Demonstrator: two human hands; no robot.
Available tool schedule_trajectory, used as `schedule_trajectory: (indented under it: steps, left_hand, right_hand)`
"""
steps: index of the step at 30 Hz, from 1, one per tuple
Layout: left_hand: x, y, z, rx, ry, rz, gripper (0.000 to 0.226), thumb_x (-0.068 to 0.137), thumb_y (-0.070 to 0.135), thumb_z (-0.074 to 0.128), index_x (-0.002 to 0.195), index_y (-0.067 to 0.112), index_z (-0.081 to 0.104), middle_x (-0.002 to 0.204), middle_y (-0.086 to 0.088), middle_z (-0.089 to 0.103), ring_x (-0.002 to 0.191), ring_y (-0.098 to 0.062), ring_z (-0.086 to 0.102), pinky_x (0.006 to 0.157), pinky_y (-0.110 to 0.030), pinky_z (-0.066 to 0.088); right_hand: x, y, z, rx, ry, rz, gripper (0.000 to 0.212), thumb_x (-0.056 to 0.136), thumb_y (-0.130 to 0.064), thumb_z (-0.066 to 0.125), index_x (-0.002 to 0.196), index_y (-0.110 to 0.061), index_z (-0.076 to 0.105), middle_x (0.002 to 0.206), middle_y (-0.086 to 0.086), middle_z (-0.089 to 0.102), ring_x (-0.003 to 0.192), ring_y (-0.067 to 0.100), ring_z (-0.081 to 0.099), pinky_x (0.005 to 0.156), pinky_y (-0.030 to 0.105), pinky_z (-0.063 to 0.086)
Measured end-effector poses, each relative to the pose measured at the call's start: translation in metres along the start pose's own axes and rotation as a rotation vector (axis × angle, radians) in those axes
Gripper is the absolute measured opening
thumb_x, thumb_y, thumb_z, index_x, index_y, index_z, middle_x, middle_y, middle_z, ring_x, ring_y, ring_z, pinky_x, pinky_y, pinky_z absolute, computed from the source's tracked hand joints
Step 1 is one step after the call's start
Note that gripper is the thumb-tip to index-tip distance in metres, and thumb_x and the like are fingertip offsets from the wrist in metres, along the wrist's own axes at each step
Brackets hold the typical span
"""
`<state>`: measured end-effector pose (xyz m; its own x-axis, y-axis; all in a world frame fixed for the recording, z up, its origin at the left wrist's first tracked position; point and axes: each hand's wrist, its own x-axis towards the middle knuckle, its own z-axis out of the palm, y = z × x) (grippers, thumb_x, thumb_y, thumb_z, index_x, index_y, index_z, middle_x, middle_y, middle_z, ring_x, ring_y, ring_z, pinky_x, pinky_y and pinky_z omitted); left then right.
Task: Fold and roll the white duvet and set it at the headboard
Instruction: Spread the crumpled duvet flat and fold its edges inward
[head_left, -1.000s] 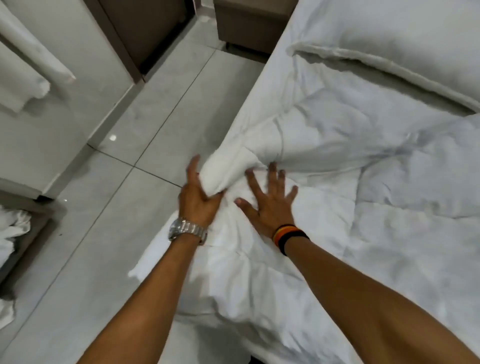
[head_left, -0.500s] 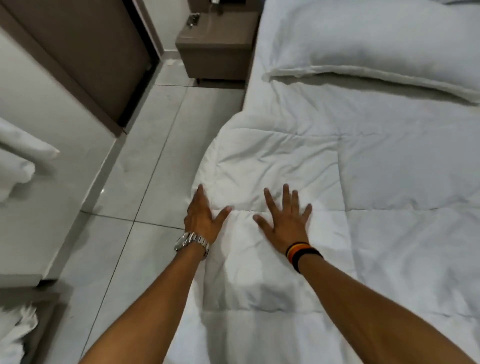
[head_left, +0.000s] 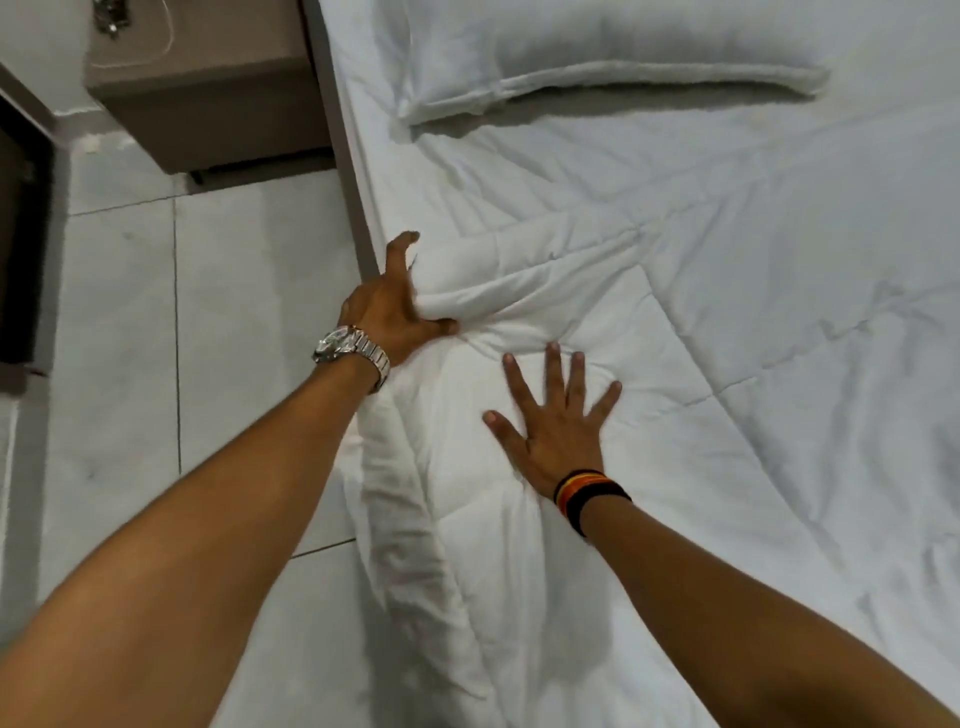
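Hands pressed on the soft white quilted duvet (head_left: 597, 322), which lay spread out and wrinkly over the bed, with one edge hanging down the side toward the pale grey tiled floor (head_left: 208, 322). The left hand (head_left: 387, 306), with a shiny silver metal watch (head_left: 353, 356) on its wrist, sat at the edge of the bed. Its thumb and fingers were pinching a bunched-up fold of the duvet. The right hand (head_left: 556, 421), with a black, orange and yellow wristband (head_left: 587, 491), lay flat on top of the duvet, just beside the left one, with its fingers spread wide and holding nothing. A long white pillow (head_left: 597, 57) lay at the far end of the bed, well apart from both hands. A brown bedside table (head_left: 208, 104) stood on the floor next to the bed.
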<state>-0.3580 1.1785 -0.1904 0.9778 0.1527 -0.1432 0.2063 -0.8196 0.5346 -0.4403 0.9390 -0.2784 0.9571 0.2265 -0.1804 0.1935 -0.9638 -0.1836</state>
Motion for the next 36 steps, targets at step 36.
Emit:
schedule_trajectory:
  steps: [36]
  left_hand:
    - [0.025, -0.097, -0.032, 0.165, -0.398, 0.291, 0.112, 0.079, 0.045, 0.084, 0.163, 0.015, 0.016, 0.157, -0.027, 0.038, 0.138, -0.049, 0.044, 0.111, -0.056, 0.04]
  right_hand:
    - [-0.17, -0.167, 0.024, 0.361, 0.222, 1.046, 0.07, 0.1, -0.071, 0.023, 0.163, -0.043, 0.017, 0.174, 0.008, -0.008, 0.159, 0.024, -0.014, 0.124, 0.058, -0.01]
